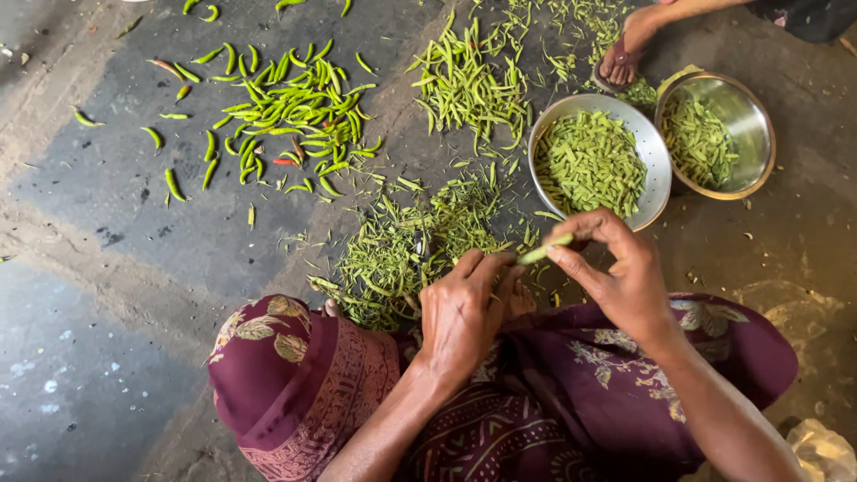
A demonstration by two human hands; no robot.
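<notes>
Right hand [625, 277] pinching green bean [544, 250] | left hand [464, 308] curled at its other end | steel bowl [656, 147] just beyond, floor's far-right corner

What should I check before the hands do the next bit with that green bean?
1. Bean gripped by both hands: ok, right hand pinches one end, left hand meets the other.
2. Nearer steel bowl within reach: ok, just beyond the right hand.
3. Room in that bowl: cannot tell, cut pieces fill much of it.
4. Scraps pile near the left hand: ok.
5. Another person's foot away from the hands: ok.
</notes>
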